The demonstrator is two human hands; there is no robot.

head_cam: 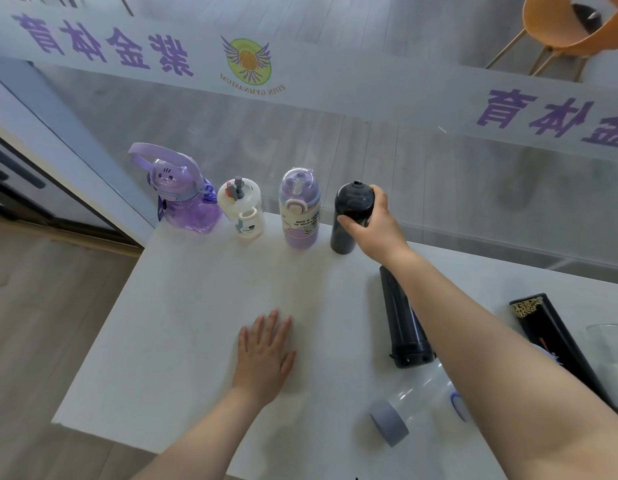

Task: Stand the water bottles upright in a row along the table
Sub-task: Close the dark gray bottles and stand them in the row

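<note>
The right hand (373,225) grips the upright black cylindrical bottle (350,216); the dark flask lying on its side (402,320), long axis running away from the person, sits nearest that arm, while the left hand (264,355) rests flat and empty.

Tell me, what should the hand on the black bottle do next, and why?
Probably let go. The right hand grips the black bottle, which already stands upright at the end of the row beside the purple bottle. Another dark bottle and a clear bottle lie flat nearby.
</note>
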